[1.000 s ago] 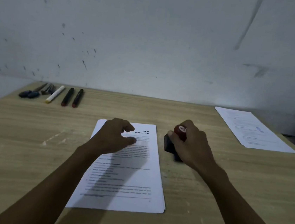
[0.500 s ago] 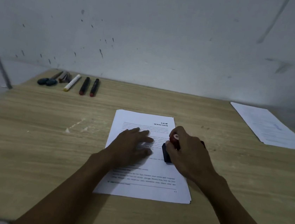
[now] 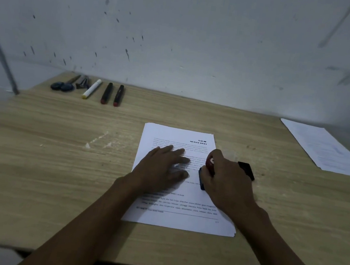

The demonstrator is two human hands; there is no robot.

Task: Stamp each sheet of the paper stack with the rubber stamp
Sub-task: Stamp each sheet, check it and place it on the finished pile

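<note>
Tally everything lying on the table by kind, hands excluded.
Paper piles: 2 (paper stack, sheets at right)
Markers: 3
Scissors: 1
Rubber stamp: 1
Ink pad: 1
Unclear dark item: 1
Total: 9

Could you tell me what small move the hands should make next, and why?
Probably lift the rubber stamp straight up: the right hand grips it down on the paper stack, while the left hand lies flat, pinning the top sheet.
</note>
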